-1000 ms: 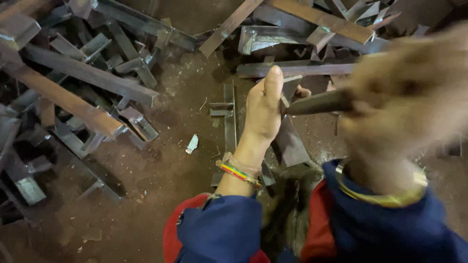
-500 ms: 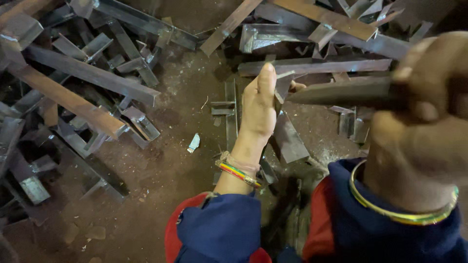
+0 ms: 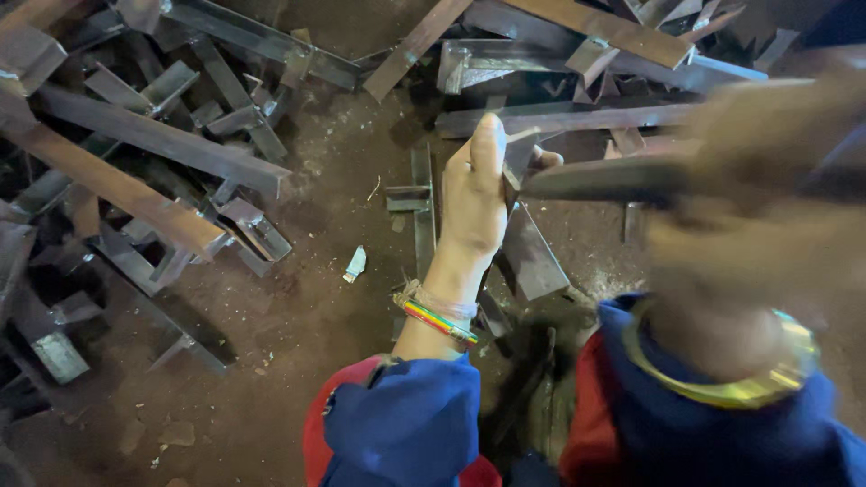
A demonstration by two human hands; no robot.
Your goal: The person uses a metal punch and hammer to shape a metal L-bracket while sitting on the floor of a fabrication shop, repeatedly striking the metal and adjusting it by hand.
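Hammer, blurred, apparently lies crosswise, head leftward.

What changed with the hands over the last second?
The right hand, blurred, gripping a dark handle, swung down and back up near the camera; where it is now is much as at the start. The left hand kept holding the metal piece in place. The scrap pile stayed put.

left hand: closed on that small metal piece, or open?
Closed. The left hand grips the small angled metal piece, thumb along its near side and fingertips wrapping the far edge. The blurred right hand holds a dark bar beside it.
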